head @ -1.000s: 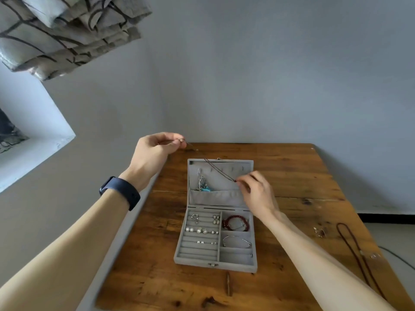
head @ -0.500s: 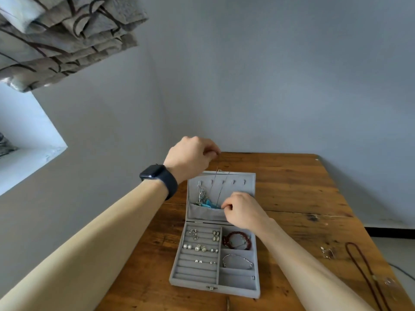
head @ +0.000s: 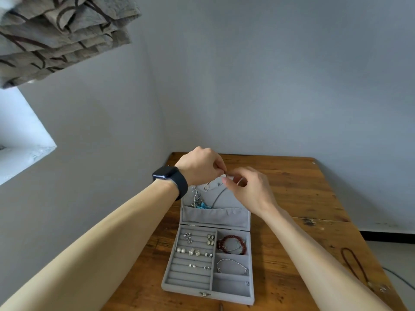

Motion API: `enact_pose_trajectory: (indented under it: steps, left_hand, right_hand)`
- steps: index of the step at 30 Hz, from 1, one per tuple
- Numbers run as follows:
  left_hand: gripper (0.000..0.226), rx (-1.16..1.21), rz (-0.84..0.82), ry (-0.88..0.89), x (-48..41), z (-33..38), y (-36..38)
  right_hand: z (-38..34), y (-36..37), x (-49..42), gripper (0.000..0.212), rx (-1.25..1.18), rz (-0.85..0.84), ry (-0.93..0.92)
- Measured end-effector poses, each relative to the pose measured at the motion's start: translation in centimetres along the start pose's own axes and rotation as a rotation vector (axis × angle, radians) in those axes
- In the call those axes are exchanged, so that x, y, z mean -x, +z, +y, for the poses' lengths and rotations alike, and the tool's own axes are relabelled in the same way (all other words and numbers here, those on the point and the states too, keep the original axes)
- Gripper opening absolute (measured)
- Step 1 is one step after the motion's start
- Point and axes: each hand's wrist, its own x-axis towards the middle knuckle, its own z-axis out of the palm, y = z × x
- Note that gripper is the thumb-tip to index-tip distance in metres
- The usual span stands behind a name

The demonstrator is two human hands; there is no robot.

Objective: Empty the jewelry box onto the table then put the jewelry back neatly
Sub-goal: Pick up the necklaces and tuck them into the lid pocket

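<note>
Nearest, at 6 o'clock: grey jewelry box (head: 168, 271), open on wooden table (head: 303, 198). In tray: silver bracelet (head: 232, 266) in 3 o'clock compartment, red bracelet (head: 231, 243) just beyond at 1 o'clock, earrings (head: 194, 252) on ring rows at 9. Out at 4 o'clock of box: dark cord necklace (head: 354, 263), loose on table. Further back: raised lid, blue pendant (head: 203, 205) tucked in pocket. At 12 o'clock, over lid's top edge: left hand (head: 199, 168) and right hand (head: 251, 189), fingertips meeting, both pinching thin necklace (head: 219, 196), chain trailing down lid lining. Dark watch (head: 170, 178) on left wrist.
</note>
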Motion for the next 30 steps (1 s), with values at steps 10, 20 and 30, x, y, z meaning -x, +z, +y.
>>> enact_pose_trajectory:
  steps: [10,20,30]
  left_hand:
    - [0.013,-0.191,0.100,-0.105,2.1,-1.6,4.3]
    - [0.010,-0.305,0.203,-0.363,3.4,-1.5,8.2]
    - [0.016,-0.364,0.160,-0.337,3.5,-0.5,11.0]
  right_hand:
    - [1.6,1.5,0.8,0.028,0.101,-0.279,0.181]
    - [2.4,1.0,1.3,0.016,0.358,-0.294,0.024]
    - [0.3,2.8,-0.2,0.012,0.386,-0.007,-0.115]
